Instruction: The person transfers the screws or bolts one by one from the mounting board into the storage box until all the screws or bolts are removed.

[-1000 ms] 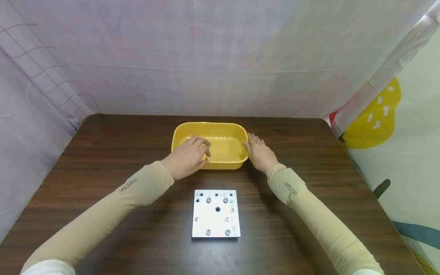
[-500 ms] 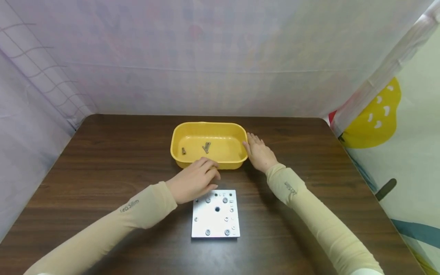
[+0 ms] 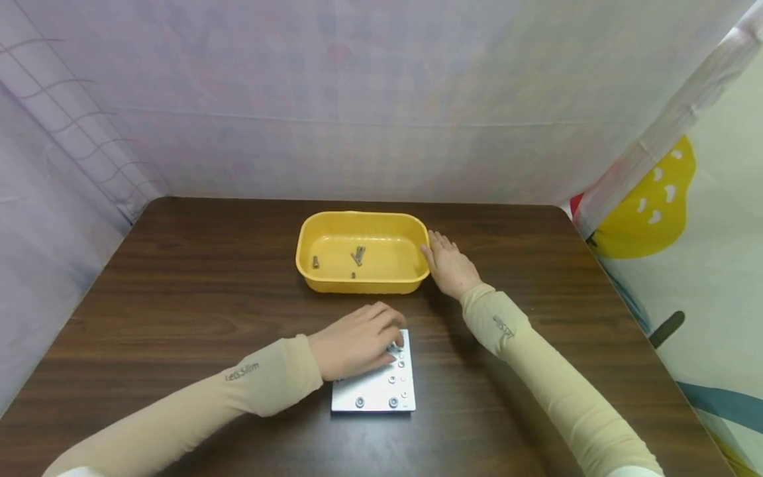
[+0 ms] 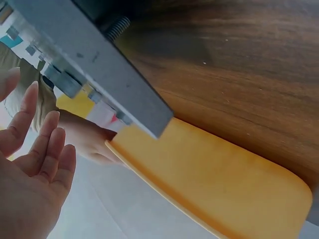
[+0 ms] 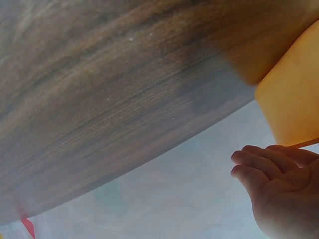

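Observation:
A square silver metal plate [image 3: 375, 394] with several socket-head screws lies on the table. My left hand [image 3: 360, 341] is over its upper part, with loosely bent fingers at the screw [image 3: 393, 347] near the upper right corner. Seen from the left wrist, those fingers [image 4: 37, 154] are spread and apart, with nothing visible between them. A screw thread [image 4: 119, 27] sticks out under the plate's edge [image 4: 114, 84]. Beyond it stands a yellow plastic bin [image 3: 363, 286]. My right hand [image 3: 451, 266] rests against the bin's right side, its fingers fairly straight.
Inside the bin lie several loose screws [image 3: 359, 256], one short screw [image 3: 315, 262] at the left and a small piece [image 3: 353, 275] near the front wall. The dark wooden table [image 3: 197, 285] ends at a pale curtain [image 3: 357, 152] behind.
My left hand has come out of the bin and moved toward me, over the plate. A small piece now shows near the bin's front wall. The right hand has stayed put.

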`<state>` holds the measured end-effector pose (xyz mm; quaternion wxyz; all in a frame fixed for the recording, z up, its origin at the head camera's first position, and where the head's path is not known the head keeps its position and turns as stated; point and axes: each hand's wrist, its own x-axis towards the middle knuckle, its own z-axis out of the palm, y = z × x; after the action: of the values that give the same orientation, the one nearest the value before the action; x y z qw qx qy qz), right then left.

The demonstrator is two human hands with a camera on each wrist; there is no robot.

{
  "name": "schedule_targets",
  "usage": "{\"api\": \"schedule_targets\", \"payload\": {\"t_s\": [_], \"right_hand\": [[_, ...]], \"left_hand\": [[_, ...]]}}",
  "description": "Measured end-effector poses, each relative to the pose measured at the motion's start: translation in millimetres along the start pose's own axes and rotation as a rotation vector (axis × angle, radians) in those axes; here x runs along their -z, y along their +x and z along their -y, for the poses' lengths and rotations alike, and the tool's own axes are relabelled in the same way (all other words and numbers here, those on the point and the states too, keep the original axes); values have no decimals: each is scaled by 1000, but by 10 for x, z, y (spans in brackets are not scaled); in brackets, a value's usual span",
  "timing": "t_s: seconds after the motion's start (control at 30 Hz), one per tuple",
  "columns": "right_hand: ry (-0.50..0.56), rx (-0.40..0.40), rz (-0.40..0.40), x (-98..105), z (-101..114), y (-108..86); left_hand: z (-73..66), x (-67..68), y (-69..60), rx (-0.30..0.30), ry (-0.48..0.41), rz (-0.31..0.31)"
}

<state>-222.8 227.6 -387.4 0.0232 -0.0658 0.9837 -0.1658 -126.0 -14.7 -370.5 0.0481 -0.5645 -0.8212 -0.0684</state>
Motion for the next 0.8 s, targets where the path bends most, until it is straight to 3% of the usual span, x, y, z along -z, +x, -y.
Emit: {"api": "schedule_targets", "payload": {"t_s": [0.43,0.8], "right_hand": [[18,4,5,1,10,-13],[25,4,-7,2,17,-29]], "left_hand": [[-68,-78,77,-37,25,26],[-106,-122,106,-9,58,74]]}}
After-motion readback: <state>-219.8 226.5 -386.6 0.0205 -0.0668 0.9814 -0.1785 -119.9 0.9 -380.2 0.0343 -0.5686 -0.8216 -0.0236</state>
